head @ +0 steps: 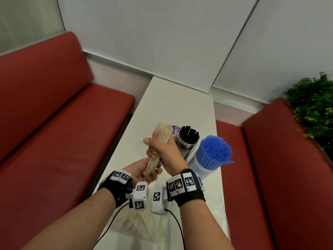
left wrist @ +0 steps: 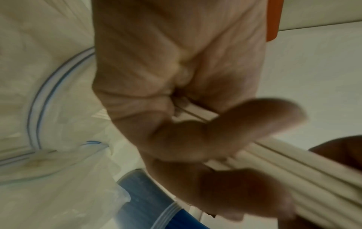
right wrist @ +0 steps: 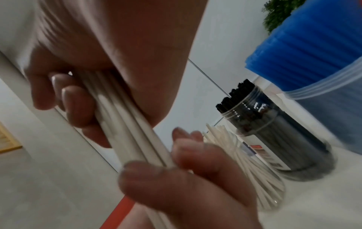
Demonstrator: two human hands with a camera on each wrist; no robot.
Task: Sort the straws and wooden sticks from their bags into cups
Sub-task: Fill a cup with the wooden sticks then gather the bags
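Both hands hold one bundle of pale wooden sticks (head: 163, 136) upright above the white table (head: 173, 101). My right hand (head: 165, 152) grips the bundle's middle, its fingers (right wrist: 68, 100) curled round the sticks (right wrist: 133, 131). My left hand (head: 144, 171) holds the lower ends, with the sticks (left wrist: 293, 167) between thumb and fingers. Behind the bundle stands a clear cup of wooden sticks (right wrist: 245, 162), mostly hidden in the head view. To its right are a clear jar of black straws (head: 187, 141) and a clear cup of blue straws (head: 212, 152).
A clear zip bag (head: 133, 224) with more wooden sticks lies on the table's near end under my wrists, beside another crumpled clear bag (head: 214, 208). Red benches (head: 63, 123) flank the narrow table, and a green plant (head: 313, 109) sits at the right.
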